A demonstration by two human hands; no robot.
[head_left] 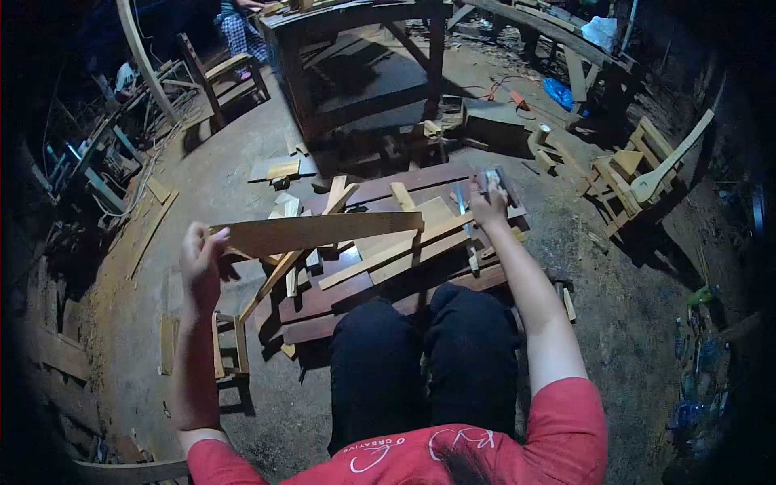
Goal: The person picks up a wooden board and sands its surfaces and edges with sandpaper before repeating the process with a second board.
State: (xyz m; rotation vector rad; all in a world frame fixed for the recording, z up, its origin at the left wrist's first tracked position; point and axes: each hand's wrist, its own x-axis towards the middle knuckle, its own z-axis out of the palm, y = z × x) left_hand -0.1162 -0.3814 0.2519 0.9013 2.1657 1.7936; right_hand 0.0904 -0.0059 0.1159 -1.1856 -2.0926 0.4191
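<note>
My left hand (pixel 202 263) grips one end of a long flat wooden board (pixel 323 230) and holds it level above a pile of wood pieces. My right hand (pixel 489 202) reaches forward and is closed around a small metal tool (pixel 489 179) over the far side of the pile. Beneath both hands lie dark planks (pixel 356 295) and lighter wood offcuts (pixel 404 242) on the ground, just in front of my knees.
A dark wooden table frame (pixel 356 73) stands ahead. Small wooden chair frames sit at the right (pixel 626 174) and back left (pixel 222 77). A little stool frame (pixel 230 347) is by my left arm. Another person's checked clothing (pixel 238 32) shows at the top.
</note>
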